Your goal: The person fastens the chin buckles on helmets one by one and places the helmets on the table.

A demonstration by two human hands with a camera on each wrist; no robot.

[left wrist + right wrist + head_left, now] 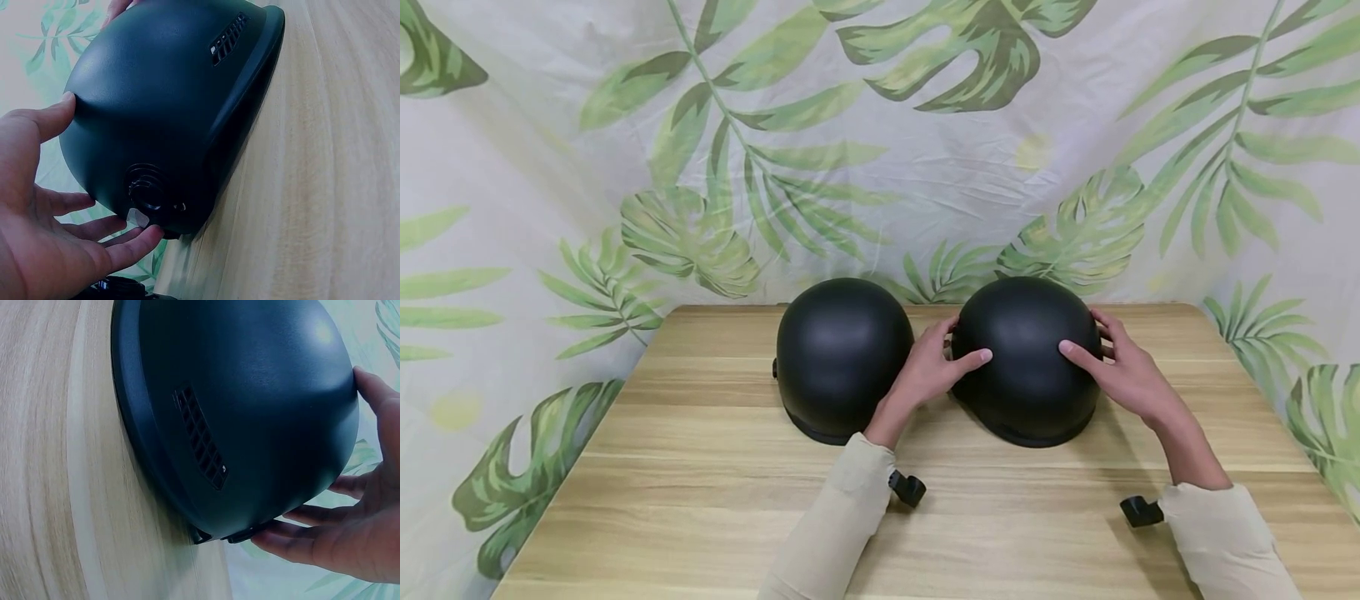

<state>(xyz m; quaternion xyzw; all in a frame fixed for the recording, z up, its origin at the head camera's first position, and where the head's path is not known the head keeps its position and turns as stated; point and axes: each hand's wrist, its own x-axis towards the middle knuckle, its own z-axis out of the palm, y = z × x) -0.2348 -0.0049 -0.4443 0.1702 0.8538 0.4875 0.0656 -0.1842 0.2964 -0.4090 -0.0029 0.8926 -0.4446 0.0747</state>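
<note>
Two black helmets are on the table, domes up. My left hand (931, 367) and right hand (1123, 371) hold the right helmet (1026, 375) from both sides, thumbs on its front, fingers around its flanks. In the left wrist view the left fingers (128, 244) touch the helmet's side beside a round knob (149, 187). In the right wrist view the right fingertips (269, 540) are at its lower side, near a slotted vent (201, 436). My left wrist passes in front of the left helmet (842, 350), which stands close beside.
The wood-grain table (700, 500) has its back edge just behind the helmets. A pale cloth (955, 183) with green leaf prints hangs behind and at the sides. Small black devices stick out at the left cuff (907, 488) and the right cuff (1141, 511).
</note>
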